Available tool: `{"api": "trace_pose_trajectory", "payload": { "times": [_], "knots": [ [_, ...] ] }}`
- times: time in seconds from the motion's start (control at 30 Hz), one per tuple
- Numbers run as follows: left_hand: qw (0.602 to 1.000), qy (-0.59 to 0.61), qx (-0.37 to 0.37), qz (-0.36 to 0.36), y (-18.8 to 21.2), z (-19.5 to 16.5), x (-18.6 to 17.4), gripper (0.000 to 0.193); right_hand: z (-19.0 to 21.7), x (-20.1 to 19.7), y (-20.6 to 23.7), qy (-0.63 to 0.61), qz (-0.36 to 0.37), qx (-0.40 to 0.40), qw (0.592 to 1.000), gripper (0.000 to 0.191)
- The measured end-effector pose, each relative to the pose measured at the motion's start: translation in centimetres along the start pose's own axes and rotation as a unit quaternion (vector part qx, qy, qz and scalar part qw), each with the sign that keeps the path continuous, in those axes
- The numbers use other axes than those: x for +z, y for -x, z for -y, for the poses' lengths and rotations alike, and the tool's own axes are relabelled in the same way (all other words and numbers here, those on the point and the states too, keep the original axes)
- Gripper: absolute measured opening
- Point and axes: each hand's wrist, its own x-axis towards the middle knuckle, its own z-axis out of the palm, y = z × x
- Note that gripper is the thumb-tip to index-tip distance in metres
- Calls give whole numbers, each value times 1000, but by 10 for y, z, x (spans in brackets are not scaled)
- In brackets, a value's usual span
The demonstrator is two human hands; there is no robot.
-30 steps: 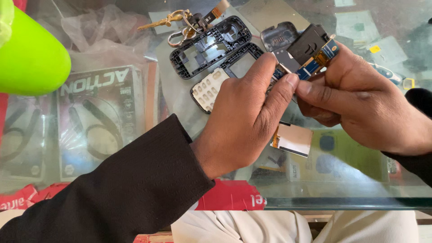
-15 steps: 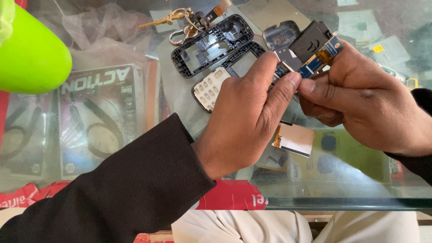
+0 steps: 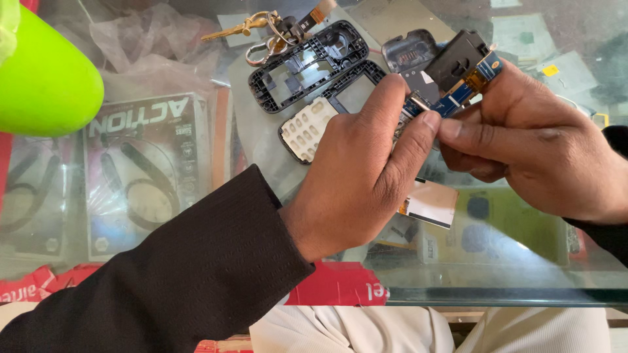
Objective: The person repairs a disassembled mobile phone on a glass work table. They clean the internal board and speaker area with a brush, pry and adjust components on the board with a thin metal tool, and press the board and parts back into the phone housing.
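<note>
My left hand [image 3: 363,170] and my right hand [image 3: 533,147] meet above a glass counter [image 3: 497,287], both pinching a small blue phone circuit board [image 3: 458,91] between thumb and fingers. A black plastic part [image 3: 454,59] sits on the board's upper end. A small display panel [image 3: 428,202] hangs below my hands. Beyond my left hand lie a white keypad [image 3: 304,127] and a black phone frame [image 3: 307,65] on the glass.
A bunch of keys [image 3: 265,29] lies at the far edge by the frame, with another dark phone cover [image 3: 409,49] beside it. A bright green rounded object [image 3: 42,78] fills the upper left. Boxed headphones [image 3: 140,170] show under the glass.
Both hands have tilted the circuit board slightly and my left fingers have shifted along it. The parts on the glass lie as before.
</note>
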Motion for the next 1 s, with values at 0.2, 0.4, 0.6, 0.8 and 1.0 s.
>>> {"api": "trace_pose_trajectory", "payload": {
  "times": [0.2,0.4,0.6,0.8,1.0],
  "knots": [
    [1000,-1,-8,0,1,2,0,17,9,2,-5,-232,-40,175,956,17],
    [999,-32,16,-20,3,2,0,19,15,6,-5,-222,-52,130,965,26],
    [999,-35,1,-30,2,-1,-1,19,11,7,-2,-221,-56,117,967,29],
    [1000,-2,-19,-3,-1,-1,0,17,5,1,-3,-69,-16,65,995,21],
    [999,-25,21,-5,1,1,2,17,7,2,-2,-148,-50,151,976,24]
  ]
}}
